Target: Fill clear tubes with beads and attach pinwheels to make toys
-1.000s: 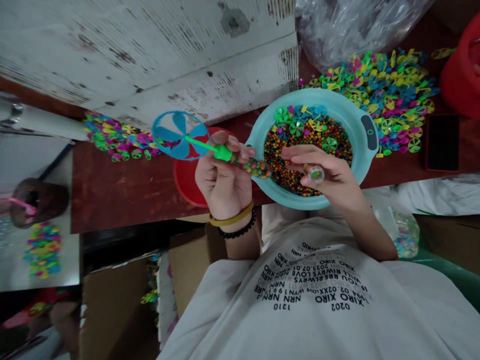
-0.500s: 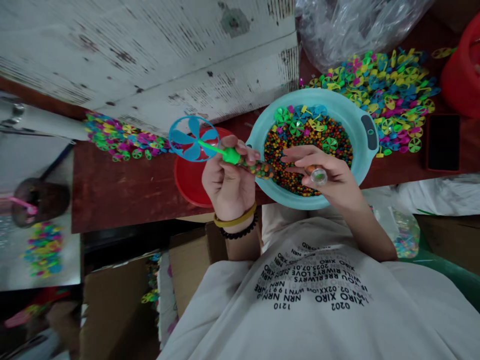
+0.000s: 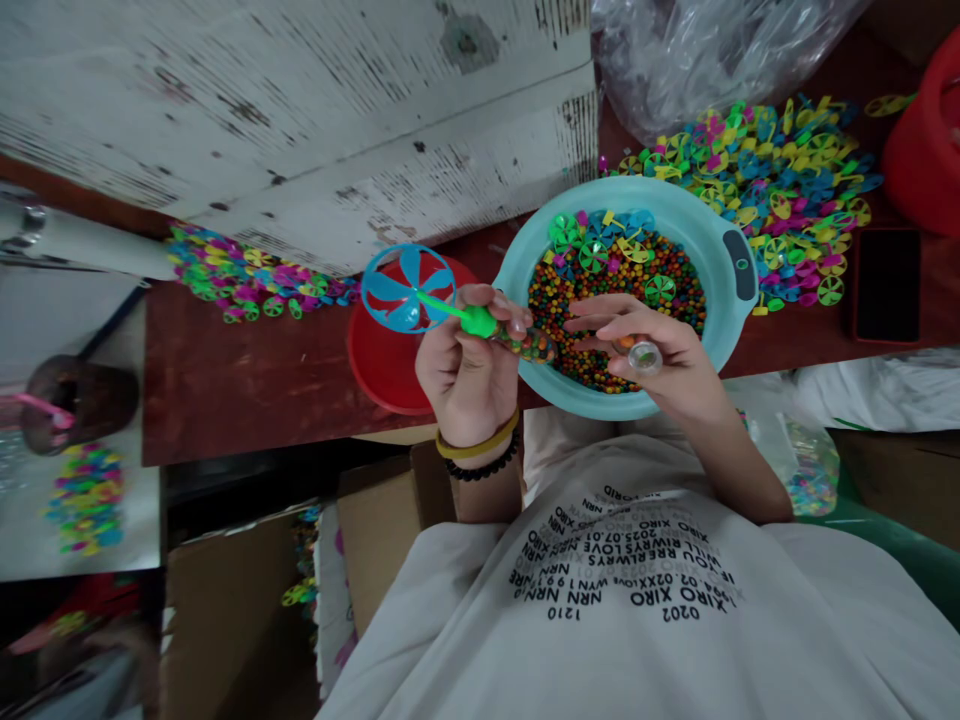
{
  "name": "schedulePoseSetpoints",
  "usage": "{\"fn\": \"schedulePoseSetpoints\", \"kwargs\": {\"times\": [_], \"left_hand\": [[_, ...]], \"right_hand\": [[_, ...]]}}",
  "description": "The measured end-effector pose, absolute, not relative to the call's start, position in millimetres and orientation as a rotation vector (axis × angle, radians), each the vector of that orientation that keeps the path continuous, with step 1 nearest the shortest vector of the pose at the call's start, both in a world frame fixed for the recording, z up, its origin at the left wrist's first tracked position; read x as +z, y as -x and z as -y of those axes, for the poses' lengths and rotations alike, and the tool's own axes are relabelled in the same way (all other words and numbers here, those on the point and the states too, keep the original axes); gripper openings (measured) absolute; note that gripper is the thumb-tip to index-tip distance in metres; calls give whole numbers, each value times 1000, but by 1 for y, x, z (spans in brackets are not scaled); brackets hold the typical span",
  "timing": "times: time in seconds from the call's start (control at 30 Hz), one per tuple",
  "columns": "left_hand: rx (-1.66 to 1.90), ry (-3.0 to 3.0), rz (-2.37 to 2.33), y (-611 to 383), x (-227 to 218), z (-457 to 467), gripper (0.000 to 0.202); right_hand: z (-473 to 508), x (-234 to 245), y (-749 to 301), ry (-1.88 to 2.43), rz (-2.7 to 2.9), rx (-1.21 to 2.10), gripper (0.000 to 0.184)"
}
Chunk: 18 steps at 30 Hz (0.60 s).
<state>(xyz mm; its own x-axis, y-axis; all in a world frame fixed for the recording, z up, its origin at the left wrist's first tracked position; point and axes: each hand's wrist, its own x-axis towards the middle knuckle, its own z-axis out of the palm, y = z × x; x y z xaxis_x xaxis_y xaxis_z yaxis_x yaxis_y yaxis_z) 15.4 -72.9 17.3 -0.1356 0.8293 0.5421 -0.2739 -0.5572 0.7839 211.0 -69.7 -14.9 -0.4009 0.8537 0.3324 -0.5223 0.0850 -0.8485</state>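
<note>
My left hand [image 3: 465,375], with a yellow band and a black bead bracelet at the wrist, is closed on a toy [image 3: 480,322]: a blue pinwheel [image 3: 409,288] on a green stem capping a clear tube full of coloured candy beads. My right hand [image 3: 664,360] pinches a small clear tube [image 3: 643,355] by its open end, just above the near side of a light-blue basin [image 3: 720,225]. The basin holds coloured candy beads [image 3: 600,290] and a few small pinwheels.
A red bowl [image 3: 379,365] lies on the dark red table behind my left hand. Heaps of small coloured pinwheels [image 3: 780,185] lie right of the basin, and more pinwheels [image 3: 240,280] at the left. A black phone [image 3: 885,285], a red container [image 3: 926,150] and a clear plastic bag [image 3: 690,50] sit at the right. A dark cup [image 3: 67,400] is at the far left.
My left hand has carried the pinwheel toy to the right, closer to the basin and my right hand. My right hand has stayed over the basin with the small tube.
</note>
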Motion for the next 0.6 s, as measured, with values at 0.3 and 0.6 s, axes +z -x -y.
{"fn": "schedulePoseSetpoints", "kwargs": {"times": [0.3, 0.6], "left_hand": [[1791, -1308, -665, -14, 14, 73, 22], [1789, -1253, -683, -16, 15, 75, 22]], "right_hand": [[75, -7, -212, 367, 1232, 1582, 22], [72, -11, -211, 715, 805, 1839, 34]]}}
